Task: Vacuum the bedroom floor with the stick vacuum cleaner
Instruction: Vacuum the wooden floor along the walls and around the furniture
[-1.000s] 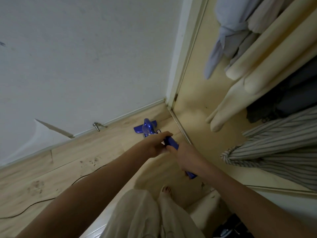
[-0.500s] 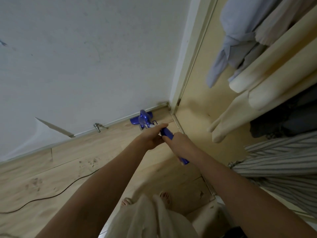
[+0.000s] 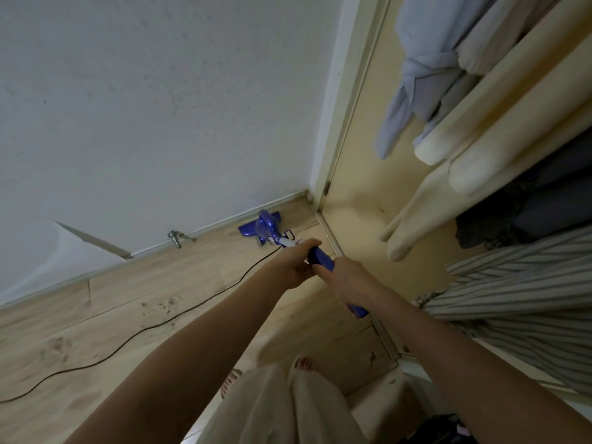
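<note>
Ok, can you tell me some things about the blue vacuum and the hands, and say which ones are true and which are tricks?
1. Both hands hold the vacuum's blue handle. True: the left hand grips higher up, the right hand lower down.
2. The vacuum head is in the middle of the room. False: it sits by the baseboard near the corner.
3. A black cord lies across the wooden floor. True.
4. The person wears shoes. False: bare toes show.
</note>
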Demonstrator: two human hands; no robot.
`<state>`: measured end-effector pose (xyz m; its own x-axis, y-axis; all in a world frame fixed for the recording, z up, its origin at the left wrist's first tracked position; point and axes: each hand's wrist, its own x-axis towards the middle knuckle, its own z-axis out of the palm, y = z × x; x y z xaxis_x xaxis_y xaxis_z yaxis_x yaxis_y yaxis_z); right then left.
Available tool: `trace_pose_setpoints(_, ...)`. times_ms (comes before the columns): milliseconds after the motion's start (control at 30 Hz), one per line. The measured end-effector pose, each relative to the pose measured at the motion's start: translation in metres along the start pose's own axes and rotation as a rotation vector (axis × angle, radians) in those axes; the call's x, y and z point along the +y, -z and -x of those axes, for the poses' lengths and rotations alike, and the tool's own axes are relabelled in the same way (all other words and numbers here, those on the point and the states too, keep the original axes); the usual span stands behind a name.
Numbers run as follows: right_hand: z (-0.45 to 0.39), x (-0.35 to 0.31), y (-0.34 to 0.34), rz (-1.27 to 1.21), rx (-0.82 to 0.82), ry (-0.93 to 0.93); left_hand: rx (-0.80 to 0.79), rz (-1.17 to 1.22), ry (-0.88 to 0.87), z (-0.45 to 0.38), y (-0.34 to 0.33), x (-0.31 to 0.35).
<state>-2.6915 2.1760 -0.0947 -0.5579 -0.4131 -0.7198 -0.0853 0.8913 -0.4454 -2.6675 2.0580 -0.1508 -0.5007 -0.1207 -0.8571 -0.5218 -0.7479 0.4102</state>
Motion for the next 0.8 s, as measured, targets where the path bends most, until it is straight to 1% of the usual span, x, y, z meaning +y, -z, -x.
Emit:
trace_pose_setpoints(167, 0.018, -0.009, 0.031, 0.031, -0.040, -0.043, -0.039, -0.004, 0.050, 0.012, -0.008, 0.003)
trace_pose_setpoints(300, 0.022, -0.008, 0.044, 0.077, 0.001, -0.062, -0.052, -0.055, 0.045, 0.018, -0.022, 0.006)
trace_pose_setpoints(433, 0.011, -0.007, 0.045, 0.088, 0.000, -0.035, -0.046, 0.002, 0.051, 0.019, -0.024, 0.011)
trace_pose_setpoints(533, -0.002, -0.004, 0.042, 0.022, -0.047, 0.017, 0.009, 0.000, 0.017, 0.015, -0.019, 0.014)
trace_pose_setpoints(600, -0.008, -0.004, 0.036, -0.046, -0.080, 0.043, 0.045, -0.051, -0.001, 0.010, -0.012, 0.017)
trace_pose_setpoints(800, -0.007, -0.028, -0.008, -0.274, -0.147, 0.085, 0.123, -0.096, 0.012, 0.009, 0.028, 0.026)
